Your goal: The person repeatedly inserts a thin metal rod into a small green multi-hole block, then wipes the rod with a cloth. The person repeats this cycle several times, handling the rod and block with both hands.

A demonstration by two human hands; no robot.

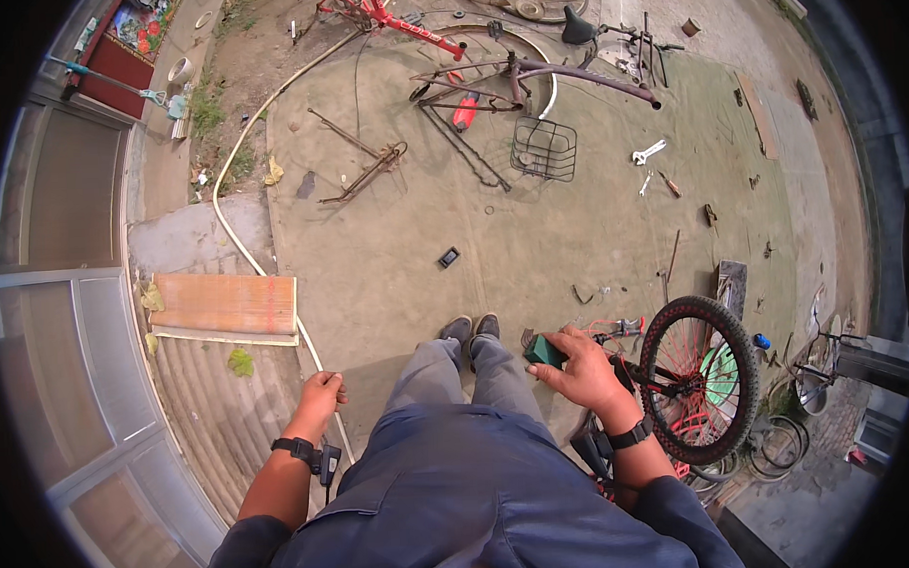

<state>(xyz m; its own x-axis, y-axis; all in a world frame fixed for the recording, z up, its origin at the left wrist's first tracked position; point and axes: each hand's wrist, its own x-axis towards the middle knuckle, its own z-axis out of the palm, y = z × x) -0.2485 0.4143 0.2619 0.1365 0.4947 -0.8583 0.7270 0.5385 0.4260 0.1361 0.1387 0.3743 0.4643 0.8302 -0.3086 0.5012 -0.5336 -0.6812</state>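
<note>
Broadly, on a dull-green ground sheet (373, 237), a purple metal bicycle frame (587, 78) lies wheelless at far centre; a black-tyred, red-spoked wheel (690, 384), near right, looks mounted: work seemingly part-done. The left hand (321, 394) hangs half-curled, apparently empty; the right hand (588, 367), palm down, pinches a dark-green block (544, 352) left of the wheel.

- Green block (543, 352), right of centre: its right end is hidden under the right hand (584, 368), and its kind cannot be told.
- Left hand (321, 397), lower left of centre: the curled fingers hide the palm.
- Red bicycle frame (405, 23), top: cut off by the upper edge.
- Wheel (530, 8), top, right of centre: also cut off there.
- Small dark pieces (769, 249), far right: too small to identify.
- Both sleeves (246, 550), bottom corners: cut off by the lower edge.
</note>
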